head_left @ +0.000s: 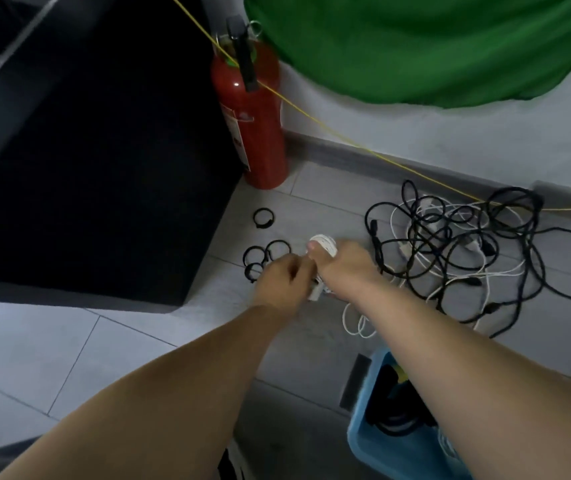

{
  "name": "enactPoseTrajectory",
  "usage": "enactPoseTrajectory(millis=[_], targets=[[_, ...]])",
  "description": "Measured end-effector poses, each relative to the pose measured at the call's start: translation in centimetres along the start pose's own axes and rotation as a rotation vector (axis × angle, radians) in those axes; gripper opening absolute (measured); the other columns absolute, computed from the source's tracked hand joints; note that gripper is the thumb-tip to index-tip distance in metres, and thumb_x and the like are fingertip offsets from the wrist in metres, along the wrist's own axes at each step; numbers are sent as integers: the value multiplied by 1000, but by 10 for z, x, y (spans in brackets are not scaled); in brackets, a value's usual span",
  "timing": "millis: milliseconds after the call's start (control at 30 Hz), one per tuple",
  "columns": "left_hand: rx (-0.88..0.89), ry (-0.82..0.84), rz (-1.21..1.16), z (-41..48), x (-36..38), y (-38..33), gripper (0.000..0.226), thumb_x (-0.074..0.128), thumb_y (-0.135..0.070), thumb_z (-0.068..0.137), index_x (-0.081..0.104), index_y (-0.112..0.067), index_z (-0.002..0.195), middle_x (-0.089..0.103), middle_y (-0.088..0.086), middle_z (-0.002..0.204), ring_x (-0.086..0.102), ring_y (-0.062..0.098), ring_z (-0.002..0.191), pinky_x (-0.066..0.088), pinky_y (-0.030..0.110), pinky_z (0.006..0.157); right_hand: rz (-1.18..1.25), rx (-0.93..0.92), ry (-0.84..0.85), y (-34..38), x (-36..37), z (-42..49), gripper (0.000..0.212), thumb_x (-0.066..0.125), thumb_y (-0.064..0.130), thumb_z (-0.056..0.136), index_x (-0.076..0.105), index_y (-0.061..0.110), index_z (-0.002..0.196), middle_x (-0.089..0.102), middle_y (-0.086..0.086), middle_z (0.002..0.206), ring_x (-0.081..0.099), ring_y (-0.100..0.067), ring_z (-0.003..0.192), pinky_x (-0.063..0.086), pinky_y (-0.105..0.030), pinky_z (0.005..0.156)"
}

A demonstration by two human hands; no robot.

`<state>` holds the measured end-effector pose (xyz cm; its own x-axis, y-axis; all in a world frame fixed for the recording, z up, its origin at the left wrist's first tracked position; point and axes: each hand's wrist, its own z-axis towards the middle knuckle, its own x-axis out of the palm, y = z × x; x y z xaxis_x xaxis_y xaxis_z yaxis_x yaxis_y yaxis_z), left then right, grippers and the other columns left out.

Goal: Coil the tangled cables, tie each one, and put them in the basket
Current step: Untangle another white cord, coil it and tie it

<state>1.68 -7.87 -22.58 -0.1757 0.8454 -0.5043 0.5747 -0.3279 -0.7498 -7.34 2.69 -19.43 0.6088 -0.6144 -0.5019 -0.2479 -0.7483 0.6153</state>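
My right hand [344,263] grips a small coil of white cable [325,244] just above the floor; its loose tail [356,323] trails back under my right forearm. Touching it on the left, my left hand [282,275] is closed with its fingers pinching at the same white coil. A tangle of black and white cables [467,251] lies on the tiles to the right. Several black loop ties [266,254] lie left of my hands, one more [263,218] farther back. The blue basket [367,438] stands at the lower right, with dark coiled cable inside.
A red fire extinguisher [253,123] stands at the back by the wall. A thin yellow cord [346,140] runs diagonally above the floor past it. A dark mat [104,168] covers the left side. Green cloth [415,46] hangs at the upper right.
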Motion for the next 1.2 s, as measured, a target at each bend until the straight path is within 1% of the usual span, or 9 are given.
enactPoseTrajectory(millis=[133,233,333,433,500,600,700,1033,1200], targets=[[43,54,290,2,-3,33,35,43,-43,104,48,-23,76,54,-2,74,62,27,79,43,32,64,9,87,-99,-11,-8,11,52,52,55,101,62,5,105,67,-13,103,61,-29,87,41,-30,72],[-9,194,607,10,-5,62,9,48,-16,94,50,-12,86,54,3,95,62,28,97,44,28,71,-37,54,-76,-16,-17,11,48,50,55,102,57,8,97,68,-13,97,67,-24,80,45,-29,67],[-62,282,692,14,-4,72,52,46,-30,82,57,-5,125,48,7,138,51,27,120,52,38,95,-89,-28,-76,-14,-13,7,43,49,53,103,52,10,97,63,-6,87,71,-17,76,51,-27,65],[-95,386,756,14,-1,66,59,53,-26,92,43,-5,147,24,2,157,35,26,136,44,40,109,-115,-101,-66,-12,-8,5,45,50,57,100,57,12,101,67,-7,93,71,-27,82,58,-40,76],[-95,348,732,17,2,63,53,56,-16,93,45,-3,143,35,7,152,45,26,131,47,38,106,-140,-112,-65,-10,-8,2,46,50,55,101,60,10,103,67,-7,94,67,-24,83,52,-35,72],[-62,268,701,15,2,55,24,56,-6,90,59,-6,114,58,13,121,61,27,105,56,38,90,-182,-137,-61,-3,-10,-5,45,50,54,102,60,10,101,65,-6,91,62,-22,80,46,-33,67],[2,177,598,11,-9,33,17,50,-1,90,53,-16,97,65,7,100,62,23,86,53,33,72,-235,-172,-62,7,-18,-15,41,50,54,102,57,13,98,60,-1,85,58,-20,77,41,-32,61],[137,-4,307,-17,-87,-86,1,62,-22,96,61,-23,96,69,7,96,67,28,87,58,38,80,-254,-366,-133,75,-96,-94,38,53,52,100,60,14,93,60,1,87,57,-26,88,34,-33,70],[252,-86,162,-64,-139,-168,17,55,-16,92,66,-28,96,73,1,92,71,23,82,60,29,73,-237,-479,-138,110,-144,-169,37,54,51,100,66,16,96,67,0,92,61,-21,89,43,-33,75]])
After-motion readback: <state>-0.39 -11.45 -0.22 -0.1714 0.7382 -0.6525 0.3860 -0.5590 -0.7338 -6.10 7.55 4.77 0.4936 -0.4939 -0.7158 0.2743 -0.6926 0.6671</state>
